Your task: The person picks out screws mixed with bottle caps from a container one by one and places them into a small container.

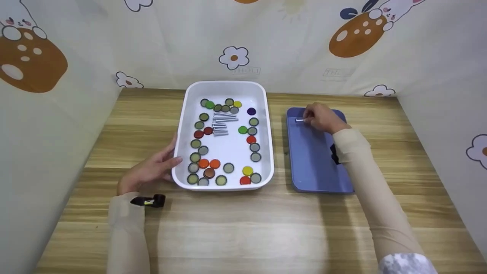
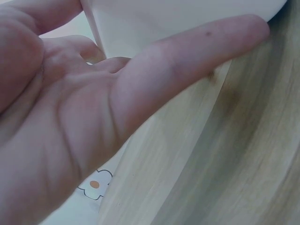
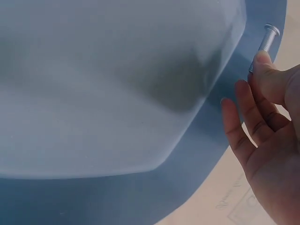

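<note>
My right hand (image 1: 321,117) is over the far end of a shallow blue tray (image 1: 310,167). Between thumb and fingertips it pinches a silver bolt (image 3: 268,40), whose flat head points away from the hand. On the left, my left hand (image 1: 154,167) rests against the outer side wall of a white plastic bin (image 1: 177,152), its thumb extended straight in the left wrist view and some fingers partly hidden. Inside the bin several silver bolts (image 1: 224,118) lie side by side in a column, with bottle caps (image 1: 215,164) in green, red, yellow, orange and grey around them.
Both containers stand on a wood-grain table (image 1: 236,228), with a narrow strip between them. A patterned cloth (image 1: 289,57) hangs behind and along both sides. Dark wrist cameras (image 1: 154,201) sit on the sleeves.
</note>
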Demonstrator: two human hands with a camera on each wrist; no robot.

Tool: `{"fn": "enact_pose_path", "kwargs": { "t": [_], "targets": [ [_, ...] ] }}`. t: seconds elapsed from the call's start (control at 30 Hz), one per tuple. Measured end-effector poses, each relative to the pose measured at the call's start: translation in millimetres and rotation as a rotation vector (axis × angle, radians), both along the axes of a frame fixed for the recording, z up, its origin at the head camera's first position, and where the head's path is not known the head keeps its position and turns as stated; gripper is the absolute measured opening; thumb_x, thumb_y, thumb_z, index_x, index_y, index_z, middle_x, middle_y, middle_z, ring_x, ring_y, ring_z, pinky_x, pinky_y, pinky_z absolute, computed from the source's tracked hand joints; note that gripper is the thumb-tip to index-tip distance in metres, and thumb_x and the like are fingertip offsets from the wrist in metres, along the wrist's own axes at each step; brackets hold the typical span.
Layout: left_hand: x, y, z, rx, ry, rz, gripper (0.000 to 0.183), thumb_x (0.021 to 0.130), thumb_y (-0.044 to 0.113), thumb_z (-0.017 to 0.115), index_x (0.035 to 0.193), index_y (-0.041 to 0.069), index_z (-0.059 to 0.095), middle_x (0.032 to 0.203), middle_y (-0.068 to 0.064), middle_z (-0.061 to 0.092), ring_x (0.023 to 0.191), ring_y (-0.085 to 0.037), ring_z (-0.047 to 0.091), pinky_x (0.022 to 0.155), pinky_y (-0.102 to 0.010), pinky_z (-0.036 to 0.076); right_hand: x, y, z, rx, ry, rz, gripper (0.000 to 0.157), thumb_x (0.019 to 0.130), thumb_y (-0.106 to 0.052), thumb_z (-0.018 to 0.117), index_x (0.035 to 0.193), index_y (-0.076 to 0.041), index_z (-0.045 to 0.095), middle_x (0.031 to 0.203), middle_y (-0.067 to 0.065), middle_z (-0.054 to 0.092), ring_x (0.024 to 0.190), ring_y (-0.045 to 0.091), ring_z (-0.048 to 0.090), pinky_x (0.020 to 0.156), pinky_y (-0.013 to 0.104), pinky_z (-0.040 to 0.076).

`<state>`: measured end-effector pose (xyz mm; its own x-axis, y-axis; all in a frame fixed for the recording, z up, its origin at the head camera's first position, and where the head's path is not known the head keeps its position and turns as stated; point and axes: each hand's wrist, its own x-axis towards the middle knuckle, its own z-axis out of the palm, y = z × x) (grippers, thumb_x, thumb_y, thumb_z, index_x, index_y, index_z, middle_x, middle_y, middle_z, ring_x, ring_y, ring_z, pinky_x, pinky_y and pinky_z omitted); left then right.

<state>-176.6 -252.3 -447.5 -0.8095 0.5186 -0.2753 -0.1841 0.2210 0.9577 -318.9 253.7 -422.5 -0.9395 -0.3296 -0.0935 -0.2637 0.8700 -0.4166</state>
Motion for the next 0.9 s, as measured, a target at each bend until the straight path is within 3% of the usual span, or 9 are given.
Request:
{"fn": "enact_pose_path", "kwargs": {
  "t": [0.47,0.9],
  "targets": [
    [0.7,0.9,2.7,-0.033,-0.038,0.016,0.076,0.107,0.026,0.048,0.157,0.046,-0.005,0.17,-0.013,0.008,0.126,-0.045,0.057,0.09,-0.052,0.061,4.3,5.8,-10.7,0.07,-0.026,-0.092,0.017,0.098,-0.005,0.058,0.107,0.004,0.068,0.107,0.024,0.064,0.093,0.036,0.06,0.083,0.052,0.053],
    [-1.6,0.4,-0.8,-0.024,-0.023,0.021,0.074,0.107,0.024,0.047,0.157,0.049,-0.002,0.17,-0.012,0.01,0.129,-0.049,0.054,0.088,-0.055,0.061,1.9,5.5,-11.1,0.073,-0.038,-0.132,0.016,0.098,-0.003,0.057,0.104,0.006,0.068,0.104,0.026,0.067,0.094,0.036,0.061,0.082,0.051,0.054]
  ]
}}
